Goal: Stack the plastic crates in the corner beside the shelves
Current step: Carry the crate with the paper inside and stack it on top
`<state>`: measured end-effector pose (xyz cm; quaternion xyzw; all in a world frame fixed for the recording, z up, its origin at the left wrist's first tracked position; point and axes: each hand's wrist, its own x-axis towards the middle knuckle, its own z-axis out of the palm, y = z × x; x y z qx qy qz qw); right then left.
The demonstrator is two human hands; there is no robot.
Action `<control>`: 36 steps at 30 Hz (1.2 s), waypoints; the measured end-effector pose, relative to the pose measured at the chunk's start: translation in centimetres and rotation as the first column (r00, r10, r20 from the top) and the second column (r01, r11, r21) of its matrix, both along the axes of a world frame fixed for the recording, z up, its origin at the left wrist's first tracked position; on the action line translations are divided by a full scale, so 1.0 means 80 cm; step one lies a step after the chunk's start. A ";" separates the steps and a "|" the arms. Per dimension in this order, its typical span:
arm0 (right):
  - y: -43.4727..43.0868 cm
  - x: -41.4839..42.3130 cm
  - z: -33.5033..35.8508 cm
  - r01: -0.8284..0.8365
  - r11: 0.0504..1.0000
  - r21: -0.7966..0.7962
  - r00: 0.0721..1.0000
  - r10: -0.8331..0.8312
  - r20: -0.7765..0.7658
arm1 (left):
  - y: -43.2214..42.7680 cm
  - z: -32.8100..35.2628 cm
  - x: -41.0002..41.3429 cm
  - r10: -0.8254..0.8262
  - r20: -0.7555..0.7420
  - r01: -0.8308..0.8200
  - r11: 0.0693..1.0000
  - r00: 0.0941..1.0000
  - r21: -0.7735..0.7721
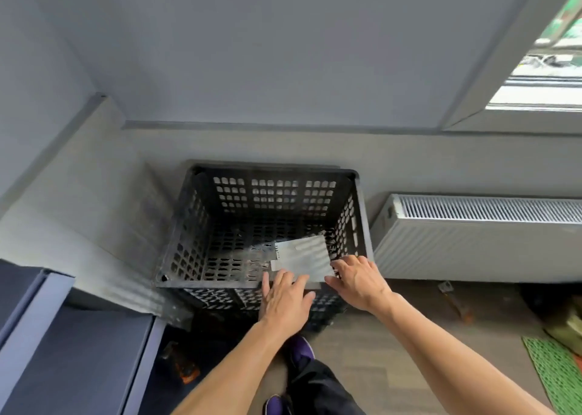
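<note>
A black perforated plastic crate (195,225) stands in the corner against the grey wall, its open top facing me. It appears to rest on another black crate (217,299), of which only the front wall shows below. A white sheet (304,254) lies inside near the front right. My left hand (285,301) lies flat on the crate's near rim, fingers spread. Just to its right, my right hand (357,277) rests on the same rim near the front right corner, fingers over the edge beside the sheet.
A white radiator (478,235) runs along the wall right of the crates. Dark blue shelving (72,351) fills the lower left. A green perforated crate (557,370) sits on the floor at the far right. My purple shoes (300,350) stand just before the stack.
</note>
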<state>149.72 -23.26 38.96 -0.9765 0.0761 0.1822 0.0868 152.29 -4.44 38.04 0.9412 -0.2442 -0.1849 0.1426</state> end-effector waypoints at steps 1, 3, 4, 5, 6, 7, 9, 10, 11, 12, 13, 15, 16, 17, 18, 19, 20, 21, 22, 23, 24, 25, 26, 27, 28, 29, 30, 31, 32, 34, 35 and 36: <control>-0.004 -0.009 -0.001 -0.004 1.000 -0.020 1.000 0.004 0.005 | -0.005 0.000 -0.002 -0.012 -0.010 0.012 1.000 1.000 0.006; -0.012 -0.024 -0.005 -0.018 0.999 -0.030 1.000 0.018 0.002 | -0.012 0.000 -0.003 -0.021 -0.043 0.022 0.999 0.999 0.027; -0.015 -0.031 -0.008 -0.025 1.000 -0.011 1.000 0.025 -0.014 | -0.013 0.000 -0.002 -0.022 -0.066 0.024 0.999 0.998 0.042; -0.019 -0.037 -0.012 -0.035 0.999 0.017 0.999 0.035 -0.034 | -0.014 -0.001 0.000 -0.022 -0.091 0.028 0.998 0.996 0.058; -0.022 -0.041 -0.016 -0.046 0.998 0.045 0.998 0.048 -0.044 | -0.015 -0.002 0.001 -0.023 -0.111 0.031 0.997 0.994 0.075; -0.025 -0.044 -0.020 -0.051 0.996 0.070 0.997 0.054 -0.046 | -0.016 -0.003 0.001 -0.022 -0.117 0.032 0.995 0.993 0.091; -0.029 -0.043 -0.025 -0.051 0.992 0.112 0.998 0.055 -0.036 | -0.020 -0.005 0.001 -0.008 -0.098 0.019 0.993 0.995 0.119; -0.030 -0.040 -0.026 -0.043 0.990 0.132 0.998 0.048 -0.039 | -0.023 -0.006 0.000 -0.001 -0.085 0.012 0.992 0.996 0.128; -0.032 -0.037 -0.027 -0.038 0.988 0.152 0.998 0.046 -0.047 | -0.026 -0.007 0.000 0.006 -0.078 0.005 0.990 0.997 0.139; -0.035 -0.034 -0.029 -0.035 0.985 0.168 0.997 0.045 -0.057 | -0.029 -0.007 0.002 0.010 -0.079 0.002 0.989 0.997 0.150; -0.038 -0.032 -0.032 -0.035 0.983 0.180 0.997 0.047 -0.065 | -0.032 -0.007 0.003 0.015 -0.087 -0.001 0.987 0.996 0.163; -0.040 -0.030 -0.035 -0.041 0.980 0.196 0.996 0.057 -0.074 | -0.034 -0.006 0.005 0.027 -0.097 -0.008 0.983 0.995 0.186; -0.041 -0.030 -0.037 -0.046 0.978 0.204 0.995 0.062 -0.073 | -0.035 -0.006 0.005 0.031 -0.097 -0.011 0.980 0.995 0.197; -0.041 -0.029 -0.038 -0.050 0.976 0.210 0.995 0.066 -0.072 | -0.036 -0.005 0.005 0.034 -0.102 -0.013 0.978 0.994 0.207; -0.041 -0.029 -0.038 -0.055 0.974 0.218 0.995 0.072 -0.071 | -0.037 -0.005 0.005 0.041 -0.114 -0.016 0.976 0.993 0.215; -0.041 -0.029 -0.038 -0.059 0.972 0.225 0.995 0.077 -0.069 | -0.038 -0.006 0.007 0.049 -0.129 -0.019 0.974 0.990 0.224; -0.042 -0.029 -0.036 -0.060 0.971 0.232 0.995 0.078 -0.068 | -0.038 -0.005 0.009 0.053 -0.140 -0.019 0.972 0.989 0.234; -0.043 -0.029 -0.035 -0.064 0.969 0.239 0.994 0.083 -0.070 | -0.039 -0.005 0.009 0.059 -0.147 -0.021 0.969 0.987 0.246; -0.044 -0.030 -0.033 -0.072 0.967 0.245 0.993 0.092 -0.071 | -0.040 -0.005 0.009 0.065 -0.147 -0.026 0.966 0.987 0.257; -0.045 -0.031 -0.032 -0.085 0.964 0.250 0.992 0.105 -0.070 | -0.041 -0.005 0.006 0.078 -0.141 -0.038 0.964 0.987 0.265; -0.045 -0.033 -0.030 -0.098 0.962 0.254 0.991 0.119 -0.068 | -0.042 -0.004 0.002 0.097 -0.127 -0.060 0.962 0.987 0.268; -0.045 -0.034 -0.029 -0.108 0.960 0.258 0.989 0.130 -0.067 | -0.043 -0.004 -0.004 0.125 -0.104 -0.094 0.961 0.987 0.262; -0.044 -0.036 -0.028 -0.117 0.957 0.265 0.988 0.139 -0.067 | -0.044 -0.004 -0.012 0.161 -0.075 -0.139 0.960 0.984 0.244; -0.044 -0.037 -0.027 -0.120 0.955 0.272 0.987 0.143 -0.067 | -0.044 -0.005 -0.021 0.196 -0.041 -0.183 0.960 0.980 0.214; -0.044 -0.038 -0.026 -0.125 0.953 0.275 0.987 0.147 -0.062 | -0.044 -0.006 -0.031 0.225 -0.007 -0.220 0.960 0.974 0.174; -0.044 -0.040 -0.025 -0.134 0.954 0.269 0.987 0.153 -0.049 | -0.043 -0.007 -0.041 0.247 0.023 -0.248 0.960 0.969 0.131; -0.044 -0.041 -0.024 -0.148 0.956 0.254 0.987 0.160 -0.029 | -0.043 -0.008 -0.051 0.264 0.042 -0.267 0.960 0.963 0.085; -0.044 -0.042 -0.023 -0.165 0.959 0.232 0.985 0.172 -0.013 | -0.042 -0.009 -0.061 0.282 0.048 -0.284 0.958 0.958 0.041; -0.043 -0.045 -0.021 -0.178 0.962 0.207 0.983 0.182 0.000 | -0.040 -0.009 -0.072 0.297 0.049 -0.297 0.955 0.954 0.002; -0.041 -0.051 -0.019 -0.192 0.967 0.165 0.981 0.190 0.029 | -0.036 -0.010 -0.093 0.317 0.053 -0.315 0.948 0.947 -0.048; -0.040 -0.054 -0.019 -0.193 0.970 0.146 0.981 0.188 0.048 | -0.033 -0.012 -0.103 0.328 0.047 -0.324 0.944 0.944 -0.066; -0.038 -0.058 -0.017 -0.196 0.973 0.124 0.980 0.188 0.070 | -0.030 -0.013 -0.113 0.343 0.032 -0.339 0.937 0.939 -0.081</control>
